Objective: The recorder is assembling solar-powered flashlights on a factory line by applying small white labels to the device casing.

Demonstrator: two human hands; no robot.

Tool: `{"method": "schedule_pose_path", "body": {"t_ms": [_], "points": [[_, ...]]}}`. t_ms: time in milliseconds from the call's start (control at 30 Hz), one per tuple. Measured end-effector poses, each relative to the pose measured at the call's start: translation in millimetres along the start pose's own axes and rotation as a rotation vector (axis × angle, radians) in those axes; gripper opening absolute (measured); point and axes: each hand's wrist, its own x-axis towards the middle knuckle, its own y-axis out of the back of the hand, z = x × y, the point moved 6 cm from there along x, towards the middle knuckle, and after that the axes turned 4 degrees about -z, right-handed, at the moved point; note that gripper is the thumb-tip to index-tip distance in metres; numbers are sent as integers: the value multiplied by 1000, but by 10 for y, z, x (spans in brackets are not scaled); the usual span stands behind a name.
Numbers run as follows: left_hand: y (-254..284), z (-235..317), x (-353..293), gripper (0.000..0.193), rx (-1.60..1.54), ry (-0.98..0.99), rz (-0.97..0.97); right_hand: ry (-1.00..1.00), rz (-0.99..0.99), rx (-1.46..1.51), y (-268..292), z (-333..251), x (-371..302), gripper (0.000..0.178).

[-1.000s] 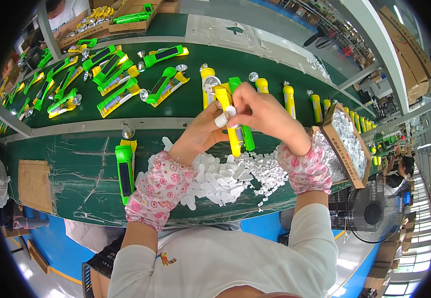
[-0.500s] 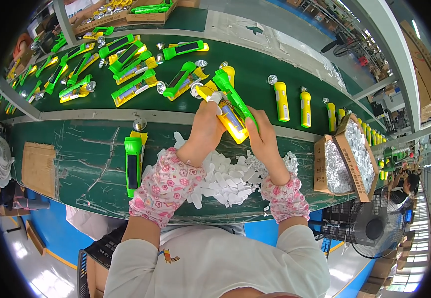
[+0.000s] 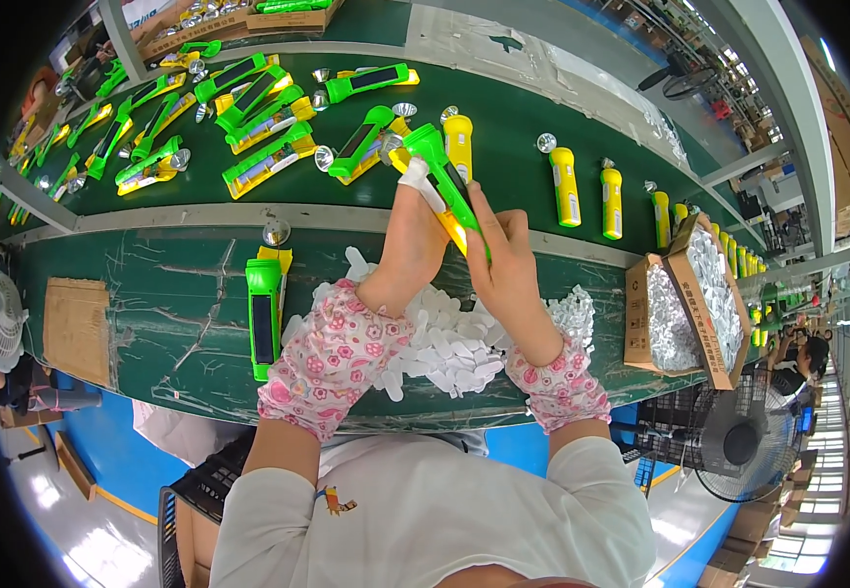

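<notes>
Between my hands, over the near bench, is a flashlight (image 3: 447, 186) with a green half lying against a yellow half. My left hand (image 3: 419, 230) grips it from the left, one fingertip wrapped in white. My right hand (image 3: 505, 260) is on its right and lower side, fingers pressed along the green half. Behind its upper end sits a silver reflector cup (image 3: 388, 147). Below my hands is a pile of flat white oval pieces (image 3: 449, 358), with smaller pale bits (image 3: 570, 318) to the right. Another green-and-yellow flashlight (image 3: 264, 318) lies on the bench at left.
Many opened green-and-yellow flashlights (image 3: 268, 122) cover the far belt at left; yellow flashlights (image 3: 564, 186) line it at right. An open cardboard box (image 3: 638, 314) of pale pieces stands at the right. A metal rail (image 3: 219, 224) divides bench from belt. A black fan (image 3: 738, 443) is lower right.
The green half, tilted away from the yellow half before, now lies against it. My right hand has shifted slightly left, its fingers now stretched along the flashlight. The view has shifted slightly.
</notes>
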Motion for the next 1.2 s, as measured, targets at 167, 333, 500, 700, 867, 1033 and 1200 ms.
{"method": "schedule_pose_path", "body": {"t_ms": [167,333,500,700,867,1033,1200], "points": [[-7,-45,-35,33,191,-51,79,65,34,-84,2,-43,-38,53],[-8,-42,5,22,289,-83,20,41,21,92,135,4,-9,46],[-88,-18,-15,32,277,-97,-24,122,66,78,145,41,-37,48],[38,-78,-52,25,369,-106,112,25,19,57,-3,47,-92,49],[242,78,87,31,378,182,189,191,-62,-185,-45,62,-165,53],[194,-104,12,30,16,357,136,285,-29,-49,152,97,-28,52],[581,35,169,30,19,312,278,-14,-228,324,393,651,-137,38]]}}
